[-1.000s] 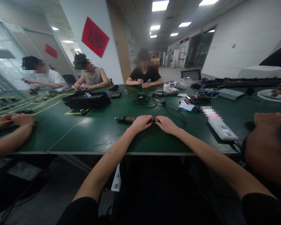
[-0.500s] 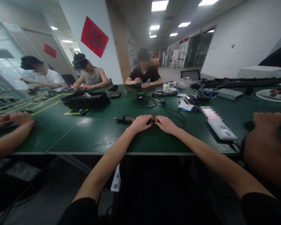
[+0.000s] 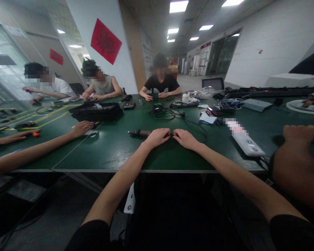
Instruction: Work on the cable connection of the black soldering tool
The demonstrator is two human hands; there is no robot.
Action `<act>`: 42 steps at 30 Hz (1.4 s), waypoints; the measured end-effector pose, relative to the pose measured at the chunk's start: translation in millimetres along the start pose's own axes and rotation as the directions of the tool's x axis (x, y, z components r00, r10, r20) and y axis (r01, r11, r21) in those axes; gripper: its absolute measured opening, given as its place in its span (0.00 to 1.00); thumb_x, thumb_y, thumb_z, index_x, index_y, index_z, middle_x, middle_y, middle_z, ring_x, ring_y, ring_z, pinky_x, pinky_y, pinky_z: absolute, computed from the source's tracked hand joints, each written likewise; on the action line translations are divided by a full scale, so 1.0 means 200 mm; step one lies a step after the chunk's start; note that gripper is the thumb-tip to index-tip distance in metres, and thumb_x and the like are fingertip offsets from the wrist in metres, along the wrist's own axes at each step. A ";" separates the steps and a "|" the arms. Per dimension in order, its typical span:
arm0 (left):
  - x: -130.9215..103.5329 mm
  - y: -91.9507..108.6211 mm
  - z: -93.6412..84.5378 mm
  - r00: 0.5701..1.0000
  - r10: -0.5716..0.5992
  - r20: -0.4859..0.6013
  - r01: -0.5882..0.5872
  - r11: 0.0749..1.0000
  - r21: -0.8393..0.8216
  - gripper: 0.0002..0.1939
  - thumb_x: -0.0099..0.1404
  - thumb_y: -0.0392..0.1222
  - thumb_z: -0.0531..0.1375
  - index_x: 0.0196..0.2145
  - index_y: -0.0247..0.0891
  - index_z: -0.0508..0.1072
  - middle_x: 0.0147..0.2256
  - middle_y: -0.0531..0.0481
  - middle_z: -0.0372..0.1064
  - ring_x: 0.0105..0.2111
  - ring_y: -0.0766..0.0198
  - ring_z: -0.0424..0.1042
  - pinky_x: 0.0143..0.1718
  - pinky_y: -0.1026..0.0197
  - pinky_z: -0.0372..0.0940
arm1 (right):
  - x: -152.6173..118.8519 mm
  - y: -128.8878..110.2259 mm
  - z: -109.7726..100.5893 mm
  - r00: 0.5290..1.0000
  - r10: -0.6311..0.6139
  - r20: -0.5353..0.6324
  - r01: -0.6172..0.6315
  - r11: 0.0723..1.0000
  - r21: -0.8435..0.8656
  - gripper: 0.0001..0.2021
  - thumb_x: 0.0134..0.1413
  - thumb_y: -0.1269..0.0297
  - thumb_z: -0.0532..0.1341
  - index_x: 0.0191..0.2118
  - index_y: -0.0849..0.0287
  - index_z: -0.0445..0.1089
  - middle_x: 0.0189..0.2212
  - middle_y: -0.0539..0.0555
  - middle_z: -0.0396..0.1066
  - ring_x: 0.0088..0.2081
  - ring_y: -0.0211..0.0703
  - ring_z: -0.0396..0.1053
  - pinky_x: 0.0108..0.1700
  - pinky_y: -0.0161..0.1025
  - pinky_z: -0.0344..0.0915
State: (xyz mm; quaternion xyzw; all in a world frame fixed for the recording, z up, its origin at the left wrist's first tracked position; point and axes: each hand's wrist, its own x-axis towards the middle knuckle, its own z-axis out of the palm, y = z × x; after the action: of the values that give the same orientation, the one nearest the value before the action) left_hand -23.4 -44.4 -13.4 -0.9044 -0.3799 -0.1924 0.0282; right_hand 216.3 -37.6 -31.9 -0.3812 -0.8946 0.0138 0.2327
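A dark tool shaped like an electric screwdriver (image 3: 140, 133) lies on the green table, its narrow tip pointing left. My left hand (image 3: 158, 137) is closed round its right end. Facing it, my right hand (image 3: 185, 138) pinches the end of a black cable (image 3: 202, 129) close to the tool's tail. Fingers hide most of the spot where cable and tool meet, so I cannot tell whether they are joined. From there the cable curves behind my right hand to a loose coil with a plug (image 3: 182, 114).
A black tray (image 3: 96, 112) stands at the left, where a co-worker's hand (image 3: 81, 129) reaches. To the right are a white box-shaped device (image 3: 247, 141), a blue-white cloth (image 3: 208, 118) and another person's arm (image 3: 294, 157). The table's front edge (image 3: 172, 171) runs below my forearms.
The co-worker's arm on the left has stretched forward and right to beside the black tray. The person opposite has lowered one hand to the table. My own hands have barely moved.
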 end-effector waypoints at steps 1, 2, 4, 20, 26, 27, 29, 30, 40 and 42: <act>0.00 0.00 0.00 1.000 0.005 -0.003 -0.005 1.000 0.003 0.10 0.71 0.43 0.59 0.49 0.44 0.71 0.45 0.48 0.75 0.45 0.55 0.75 0.48 0.54 0.69 | 0.00 0.00 0.00 1.000 -0.003 -0.001 0.003 1.000 0.001 0.04 0.72 0.64 0.58 0.45 0.56 0.69 0.43 0.57 0.74 0.43 0.48 0.71 0.45 0.41 0.63; 0.00 0.00 0.00 1.000 0.013 -0.003 -0.013 1.000 0.007 0.11 0.70 0.42 0.59 0.50 0.44 0.71 0.46 0.47 0.75 0.46 0.55 0.75 0.49 0.54 0.68 | 0.00 0.00 0.00 1.000 -0.006 -0.002 0.006 1.000 0.002 0.04 0.72 0.64 0.58 0.45 0.56 0.69 0.43 0.57 0.74 0.43 0.48 0.71 0.45 0.41 0.63; 0.00 -0.01 0.00 1.000 0.024 0.004 -0.024 1.000 0.010 0.11 0.70 0.41 0.59 0.50 0.44 0.71 0.46 0.48 0.75 0.46 0.55 0.75 0.49 0.54 0.68 | 0.00 0.00 0.00 1.000 -0.012 -0.008 0.012 1.000 0.003 0.04 0.72 0.63 0.58 0.45 0.56 0.68 0.43 0.57 0.74 0.42 0.48 0.71 0.45 0.41 0.63; -0.01 -0.02 0.02 0.999 0.037 -0.019 -0.037 0.999 0.033 0.09 0.71 0.43 0.59 0.48 0.44 0.70 0.45 0.50 0.75 0.45 0.55 0.75 0.47 0.54 0.67 | 0.00 -0.01 0.00 1.000 0.003 -0.014 -0.003 1.000 0.002 0.05 0.73 0.63 0.58 0.46 0.57 0.69 0.42 0.56 0.74 0.42 0.47 0.71 0.45 0.41 0.63; 0.00 -0.01 0.02 1.000 0.001 -0.019 -0.001 1.000 0.002 0.10 0.72 0.44 0.60 0.49 0.44 0.70 0.45 0.50 0.75 0.45 0.56 0.75 0.47 0.55 0.68 | 0.00 -0.01 0.00 1.000 0.001 -0.015 -0.001 1.000 0.004 0.05 0.72 0.63 0.58 0.46 0.57 0.69 0.43 0.57 0.74 0.43 0.48 0.71 0.46 0.42 0.63; 0.00 -0.01 0.02 1.000 0.006 -0.020 -0.006 1.000 0.004 0.10 0.71 0.43 0.60 0.50 0.44 0.70 0.45 0.49 0.75 0.45 0.56 0.75 0.47 0.55 0.68 | 0.00 -0.01 0.00 1.000 0.000 -0.012 0.000 1.000 0.005 0.05 0.72 0.63 0.58 0.46 0.57 0.69 0.43 0.57 0.74 0.43 0.48 0.71 0.46 0.42 0.63; 0.00 -0.01 0.02 1.000 0.024 -0.018 -0.024 1.000 0.004 0.11 0.71 0.42 0.59 0.50 0.44 0.70 0.46 0.49 0.75 0.46 0.55 0.75 0.49 0.55 0.68 | 0.00 0.00 0.00 1.000 0.001 -0.006 -0.001 1.000 0.009 0.05 0.72 0.62 0.58 0.46 0.57 0.69 0.43 0.57 0.75 0.43 0.48 0.72 0.46 0.42 0.63; 0.00 -0.02 0.02 0.999 0.029 -0.015 -0.029 1.000 0.002 0.10 0.71 0.41 0.59 0.50 0.44 0.70 0.47 0.49 0.75 0.47 0.56 0.75 0.49 0.55 0.68 | 0.00 0.00 0.00 1.000 0.001 -0.003 -0.001 1.000 0.010 0.05 0.72 0.62 0.58 0.46 0.56 0.70 0.43 0.57 0.75 0.43 0.49 0.72 0.46 0.42 0.64; 0.00 -0.01 0.01 1.000 0.012 -0.006 -0.012 1.000 0.017 0.10 0.71 0.41 0.59 0.49 0.44 0.71 0.46 0.49 0.75 0.46 0.55 0.75 0.49 0.55 0.67 | 0.00 0.00 0.00 1.000 -0.009 -0.012 0.009 1.000 0.012 0.06 0.72 0.62 0.59 0.48 0.57 0.69 0.44 0.57 0.75 0.44 0.49 0.72 0.46 0.42 0.63; 0.00 -0.01 0.01 1.000 -0.003 -0.007 0.003 1.000 0.015 0.09 0.71 0.43 0.59 0.49 0.43 0.71 0.46 0.49 0.75 0.46 0.55 0.75 0.48 0.55 0.67 | 0.00 0.00 0.00 1.000 -0.004 -0.011 0.004 1.000 0.010 0.06 0.72 0.62 0.59 0.47 0.57 0.69 0.44 0.57 0.75 0.44 0.49 0.72 0.46 0.42 0.63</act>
State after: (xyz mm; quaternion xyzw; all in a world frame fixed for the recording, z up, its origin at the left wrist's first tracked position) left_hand -24.2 -42.5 -16.3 -0.9028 -0.3827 -0.1930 0.0359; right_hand 216.9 -37.3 -32.1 -0.3782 -0.8940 0.0155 0.2397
